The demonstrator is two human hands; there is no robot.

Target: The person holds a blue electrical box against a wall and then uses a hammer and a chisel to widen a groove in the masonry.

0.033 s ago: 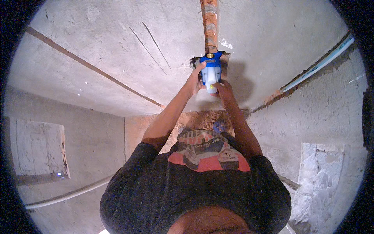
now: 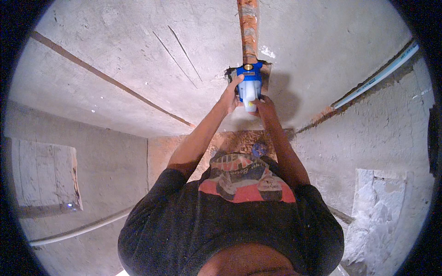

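Blue-and-white fitting (image 2: 249,85) in left grip (image 2: 231,96)

Bldg constr. site, grooved wall (image 2: 207,46), pipe (image 2: 375,80)

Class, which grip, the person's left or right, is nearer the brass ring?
Left. The left grip holds the left side of the blue-and-white box, just below the brass ring. The right grip is at the box's lower right, farther below the ring.

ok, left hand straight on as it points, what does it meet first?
The blue-and-white fitting the left hand is holding; past it, probably the wall cutout or wall, though depth is unclear.
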